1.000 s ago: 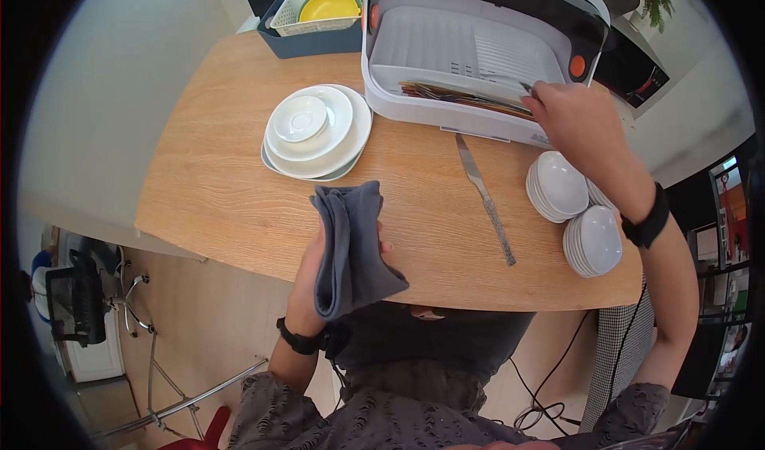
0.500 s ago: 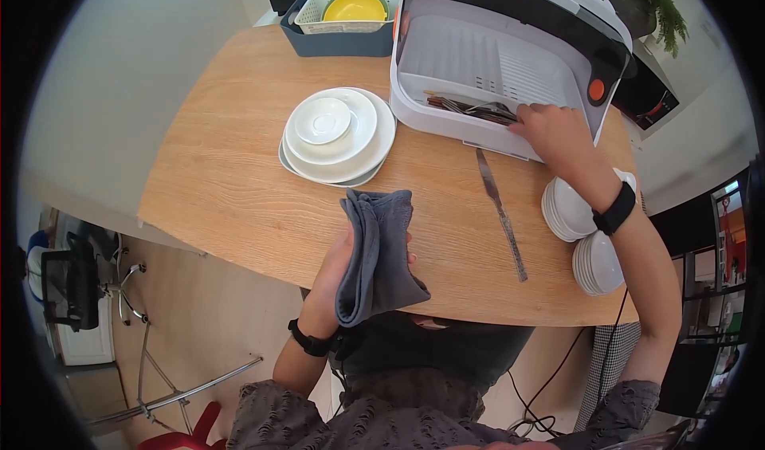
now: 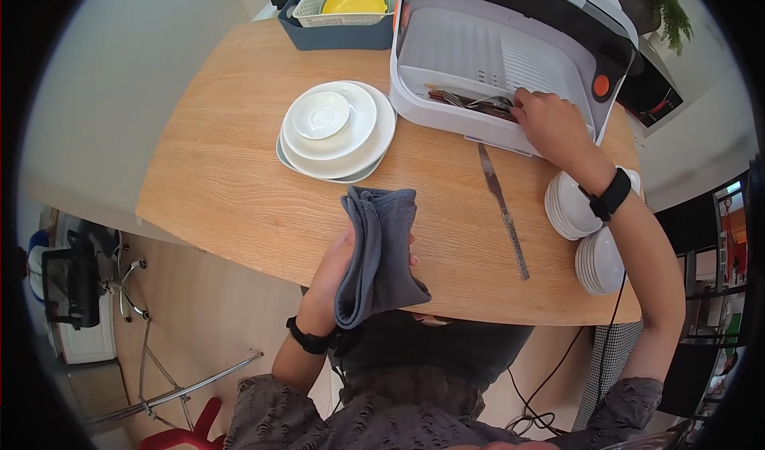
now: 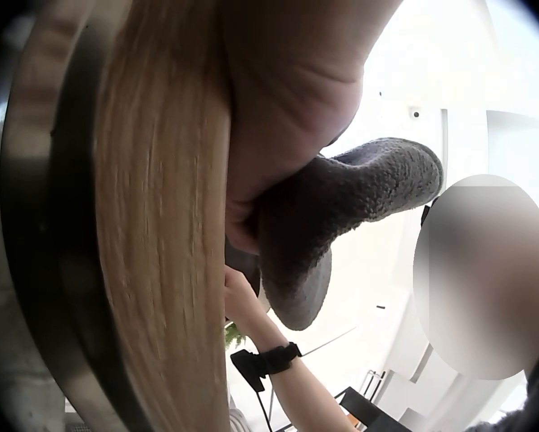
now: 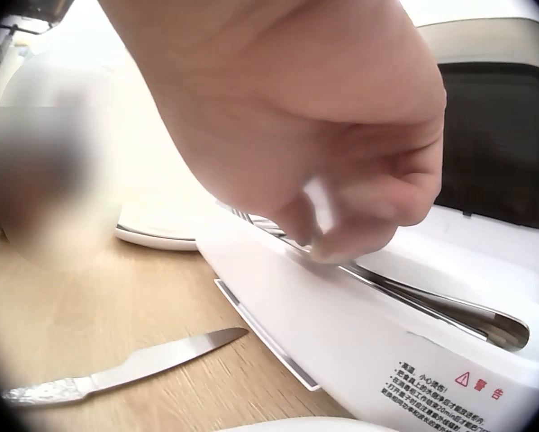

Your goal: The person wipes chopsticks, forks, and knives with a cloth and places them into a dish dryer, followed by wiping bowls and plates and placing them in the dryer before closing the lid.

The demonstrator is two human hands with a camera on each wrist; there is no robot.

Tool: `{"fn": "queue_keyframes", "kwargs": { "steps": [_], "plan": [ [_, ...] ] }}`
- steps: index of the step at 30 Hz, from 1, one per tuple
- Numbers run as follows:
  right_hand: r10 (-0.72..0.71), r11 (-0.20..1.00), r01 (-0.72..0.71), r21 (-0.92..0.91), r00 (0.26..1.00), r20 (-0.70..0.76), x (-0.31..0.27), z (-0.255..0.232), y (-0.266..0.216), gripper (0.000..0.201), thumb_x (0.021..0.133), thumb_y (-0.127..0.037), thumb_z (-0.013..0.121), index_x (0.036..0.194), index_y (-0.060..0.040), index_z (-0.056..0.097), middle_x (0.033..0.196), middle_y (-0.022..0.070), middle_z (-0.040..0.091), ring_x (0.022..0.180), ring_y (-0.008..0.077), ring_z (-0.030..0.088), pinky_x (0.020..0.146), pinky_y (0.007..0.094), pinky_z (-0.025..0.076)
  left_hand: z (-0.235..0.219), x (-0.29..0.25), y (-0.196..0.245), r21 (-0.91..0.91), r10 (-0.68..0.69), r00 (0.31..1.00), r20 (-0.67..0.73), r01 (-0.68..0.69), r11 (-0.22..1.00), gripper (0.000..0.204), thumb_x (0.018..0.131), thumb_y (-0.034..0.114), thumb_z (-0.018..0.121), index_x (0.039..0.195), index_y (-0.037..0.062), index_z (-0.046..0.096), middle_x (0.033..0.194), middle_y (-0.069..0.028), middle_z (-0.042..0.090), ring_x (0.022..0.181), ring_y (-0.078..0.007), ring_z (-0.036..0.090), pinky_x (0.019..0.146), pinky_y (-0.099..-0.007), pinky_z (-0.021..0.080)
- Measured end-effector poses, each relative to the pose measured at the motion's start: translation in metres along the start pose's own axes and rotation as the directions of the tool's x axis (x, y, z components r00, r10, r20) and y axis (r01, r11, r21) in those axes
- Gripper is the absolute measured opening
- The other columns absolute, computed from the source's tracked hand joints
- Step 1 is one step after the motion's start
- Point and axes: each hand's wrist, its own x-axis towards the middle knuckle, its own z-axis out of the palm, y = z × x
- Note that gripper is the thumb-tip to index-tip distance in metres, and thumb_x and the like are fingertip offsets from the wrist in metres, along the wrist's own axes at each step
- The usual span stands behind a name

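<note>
My left hand (image 3: 331, 268) holds a folded dark grey cloth (image 3: 381, 251) in front of the table edge, fingers wrapped behind it. In the left wrist view the cloth (image 4: 319, 211) looks fluffy and stands out from the palm. My right hand (image 3: 554, 125) is at the front cutlery slot of a white box with its dark lid raised (image 3: 446, 118). Its thumb and fingers pinch a piece of metal cutlery, mostly hidden by the hand. Other cutlery (image 3: 458, 99) lies along the slot. A table knife (image 3: 502, 203) lies on the table before the box.
Stacked white plates (image 3: 374, 139) stand left of the box. Stacks of small white bowls (image 3: 599, 263) sit beneath my right forearm, near the table's right edge. A blue basin (image 3: 343, 39) with a white basket and yellow bowl stands at the back left.
My right hand has lowered from above the slot's right end into the cutlery. The view has shifted slightly; my left hand still holds the cloth, and the knife lies in the same place.
</note>
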Motion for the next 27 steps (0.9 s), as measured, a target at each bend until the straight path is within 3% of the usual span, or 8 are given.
{"fn": "queue_keyframes", "kwargs": {
  "steps": [7,10,12,15,19,21,24,27],
  "plan": [
    [-0.091,0.996,0.091,-0.001,0.996,-0.018,0.013,-0.001,0.008,0.013,0.094,-0.014,0.056,0.095,-0.0046,0.065,0.084,0.0158,0.071,0.077,0.0361,0.068,0.068,0.0477,0.053,-0.003,0.001,0.0,0.036,0.01,0.999,0.053,-0.012,0.999,0.068,0.1,0.054,0.046,0.138,-0.0023,0.044,0.116,-0.0175,0.062,0.1,-0.0279,0.066,0.089,-0.0406,0.057],
    [-0.133,0.987,0.135,-0.087,0.991,0.033,0.013,0.003,0.014,0.012,0.092,-0.013,0.057,0.094,-0.0046,0.065,0.085,0.0149,0.071,0.078,0.0355,0.068,0.067,0.0471,0.053,-0.003,0.002,0.0,0.038,0.009,0.998,0.063,-0.012,0.999,0.067,0.101,0.053,0.046,0.138,-0.0025,0.043,0.116,-0.0176,0.061,0.1,-0.028,0.066,0.088,-0.0408,0.057],
    [-0.151,0.986,0.15,-0.074,0.988,-0.013,0.012,0.005,0.013,0.012,0.091,-0.011,0.056,0.092,-0.0031,0.065,0.084,0.0147,0.071,0.076,0.0359,0.069,0.066,0.0463,0.055,-0.003,0.002,0.0,0.042,0.02,0.997,0.075,-0.023,0.999,0.067,0.101,0.053,0.045,0.138,-0.0027,0.043,0.116,-0.0177,0.062,0.1,-0.0281,0.066,0.088,-0.041,0.057],
    [-0.113,0.993,0.111,-0.041,0.992,-0.051,0.011,0.0,0.007,0.013,0.092,-0.013,0.058,0.091,-0.0022,0.065,0.083,0.0145,0.071,0.075,0.0364,0.07,0.065,0.046,0.055,0.013,-0.001,0.003,-0.064,0.025,0.999,-0.036,-0.027,0.998,0.044,0.105,0.03,0.049,0.128,-0.008,0.051,0.104,-0.0171,0.063,0.087,-0.0257,0.067,0.075,-0.036,0.059],
    [-0.024,1.0,0.024,-0.003,1.0,0.0,0.014,0.001,0.008,0.017,0.095,-0.02,0.058,0.092,-0.0047,0.065,0.087,0.0125,0.072,0.08,0.0354,0.068,0.069,0.0474,0.054,0.014,-0.001,0.003,-0.048,0.016,0.999,-0.052,-0.019,0.999,0.045,0.105,0.03,0.049,0.128,-0.0079,0.05,0.105,-0.0171,0.063,0.087,-0.0256,0.067,0.075,-0.036,0.059],
    [-0.074,0.997,0.074,0.004,0.997,0.011,0.016,0.009,0.013,0.017,0.094,-0.019,0.058,0.092,-0.0044,0.066,0.087,0.0126,0.071,0.079,0.0353,0.068,0.069,0.0475,0.054,0.013,-0.001,0.002,-0.051,0.019,0.998,-0.052,-0.022,0.998,0.045,0.106,0.03,0.048,0.129,-0.0077,0.05,0.105,-0.017,0.063,0.087,-0.0257,0.067,0.075,-0.0359,0.059],
    [-0.124,0.992,0.124,-0.02,0.992,-0.001,0.019,0.013,0.017,0.013,0.091,-0.013,0.058,0.092,-0.0029,0.066,0.084,0.0138,0.071,0.077,0.0355,0.069,0.067,0.0461,0.055,-0.002,0.0,-0.001,0.047,0.038,0.996,0.076,-0.041,0.998,0.063,0.103,0.05,0.043,0.138,-0.0027,0.044,0.117,-0.0183,0.062,0.099,-0.0281,0.067,0.088,-0.0416,0.057],
    [-0.158,0.986,0.154,-0.067,0.986,-0.059,0.019,0.013,0.014,0.012,0.088,-0.009,0.058,0.091,-0.0025,0.067,0.082,0.0142,0.071,0.075,0.0354,0.07,0.065,0.0453,0.056,-0.001,0.0,0.0,0.051,0.025,0.998,0.056,-0.028,0.998,0.063,0.103,0.05,0.043,0.137,-0.0028,0.044,0.117,-0.0182,0.062,0.099,-0.028,0.067,0.088,-0.0416,0.057]
  ]
}}
